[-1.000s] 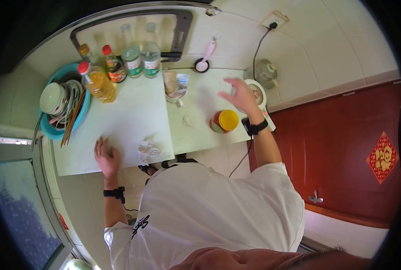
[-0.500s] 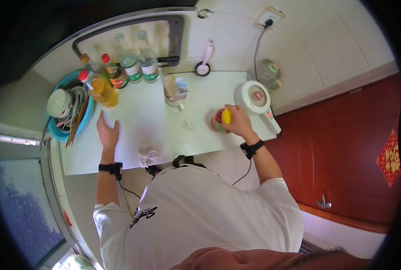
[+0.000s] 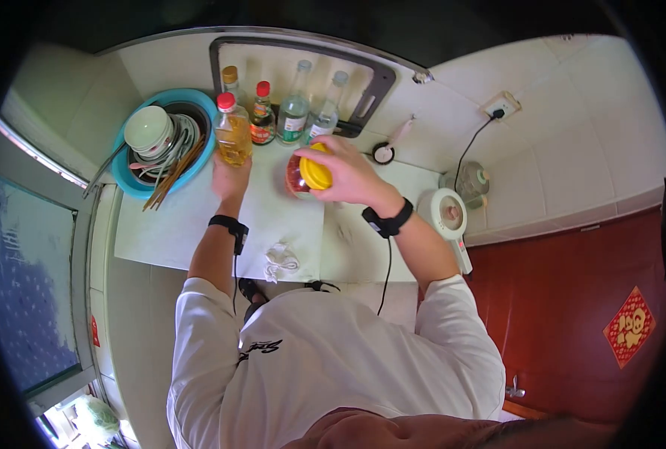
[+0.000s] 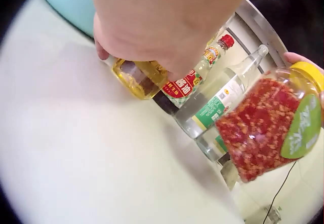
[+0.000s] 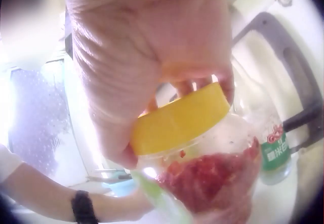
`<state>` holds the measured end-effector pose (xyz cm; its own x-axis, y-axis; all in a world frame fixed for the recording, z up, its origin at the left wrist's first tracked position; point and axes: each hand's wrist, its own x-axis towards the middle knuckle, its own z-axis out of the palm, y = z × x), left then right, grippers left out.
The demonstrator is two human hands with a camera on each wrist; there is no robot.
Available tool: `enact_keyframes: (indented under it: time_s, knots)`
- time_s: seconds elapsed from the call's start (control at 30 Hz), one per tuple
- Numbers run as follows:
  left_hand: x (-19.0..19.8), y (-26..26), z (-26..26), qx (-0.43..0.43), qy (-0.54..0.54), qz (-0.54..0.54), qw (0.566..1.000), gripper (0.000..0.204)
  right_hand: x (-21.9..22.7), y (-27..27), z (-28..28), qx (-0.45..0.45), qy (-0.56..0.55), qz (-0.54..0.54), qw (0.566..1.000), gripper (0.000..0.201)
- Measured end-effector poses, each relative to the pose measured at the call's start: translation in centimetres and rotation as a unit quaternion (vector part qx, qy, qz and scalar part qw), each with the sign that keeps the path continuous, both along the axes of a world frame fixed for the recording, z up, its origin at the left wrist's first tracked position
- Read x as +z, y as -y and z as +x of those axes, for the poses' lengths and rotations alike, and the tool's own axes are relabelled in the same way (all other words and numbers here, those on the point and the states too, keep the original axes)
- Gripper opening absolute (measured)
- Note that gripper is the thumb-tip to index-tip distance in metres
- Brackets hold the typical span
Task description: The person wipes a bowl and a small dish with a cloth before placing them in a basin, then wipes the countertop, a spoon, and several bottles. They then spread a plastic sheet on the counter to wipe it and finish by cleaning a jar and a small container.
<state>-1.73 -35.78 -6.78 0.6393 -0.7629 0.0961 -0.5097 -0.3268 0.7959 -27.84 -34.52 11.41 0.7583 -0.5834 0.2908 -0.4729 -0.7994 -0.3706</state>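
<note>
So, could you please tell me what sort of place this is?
Most likely a home kitchen: oil bottle and sauce bottles on a counter, a basin of bowls and chopsticks, tiled walls.

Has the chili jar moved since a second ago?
Yes. The right hand has carried the chili jar left across the counter, from near the white cooker to the bottle row.

Pale tiled walls (image 3: 572,127), a red door (image 3: 572,299) and a window (image 3: 26,277) surround the white counter (image 3: 168,232).
</note>
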Motion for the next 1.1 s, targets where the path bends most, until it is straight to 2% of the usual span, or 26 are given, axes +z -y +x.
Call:
enact_keyframes:
  time_s: [0.1, 0.33, 0.47, 0.53, 0.6, 0.63, 0.7, 0.77, 0.83, 0.9, 0.97, 1.03, 1.1]
  knots:
    - [-0.6, -0.3, 0.0, 0.01, 0.056, -0.06, 0.997, 0.075, -2.3, 2.1, 3.2, 0.0, -0.013, -0.005, 1.0, 0.069]
    - [-1.0, -1.1, 0.7, 0.022, 0.102, -0.087, 0.991, 0.079, -4.5, 5.2, 8.0, -0.016, -0.013, -0.002, 1.0, 0.07]
    - [-1.3, -1.6, 1.6, -0.01, 0.097, -0.078, 0.992, 0.085, -6.0, 6.8, 10.1, -0.004, 0.039, 0.006, 0.999, 0.069]
    - [-1.8, -1.7, 1.9, -0.026, 0.077, -0.056, 0.995, 0.086, -6.2, 6.7, 9.9, -0.011, 0.057, -0.002, 0.998, 0.068]
    - [-2.5, -1.7, 1.9, -0.053, 0.119, -0.134, 0.982, 0.085, -5.9, 6.2, 8.9, -0.025, 0.102, -0.079, 0.991, 0.063]
    - [-2.4, -1.9, 1.9, -0.059, 0.116, -0.133, 0.983, 0.085, -5.4, 5.8, 7.7, -0.031, 0.1, -0.078, 0.991, 0.063]
    - [-2.4, -2.9, 1.7, -0.095, 0.091, -0.096, 0.987, 0.086, -4.2, 4.7, 3.6, -0.085, 0.247, -0.089, 0.961, 0.049]
    - [-2.8, -3.8, 1.5, -0.092, 0.105, -0.099, 0.985, 0.086, -6.3, 4.6, -1.9, -0.232, 0.352, -0.015, 0.907, 0.039]
    - [-2.9, -5.0, 1.3, -0.082, 0.112, -0.1, 0.985, 0.086, -12.1, 6.1, -8.0, -0.361, 0.41, 0.058, 0.836, 0.033]
    - [-2.8, -6.4, 1.2, -0.085, 0.119, -0.108, 0.983, 0.084, -18.8, 6.4, -13.7, -0.467, 0.289, 0.208, 0.809, 0.032]
    - [-2.4, -7.5, 0.7, -0.088, 0.127, -0.117, 0.981, 0.082, -23.3, 4.6, -14.7, -0.461, 0.281, 0.359, 0.761, 0.029]
    - [-1.9, -8.7, 0.2, -0.095, 0.119, -0.119, 0.981, 0.075, -25.5, 2.7, -13.3, -0.443, 0.276, 0.472, 0.711, 0.025]
    - [-1.0, -9.7, -0.6, -0.101, 0.139, -0.131, 0.976, 0.07, -27.3, 2.1, -11.2, -0.424, 0.263, 0.501, 0.707, 0.028]
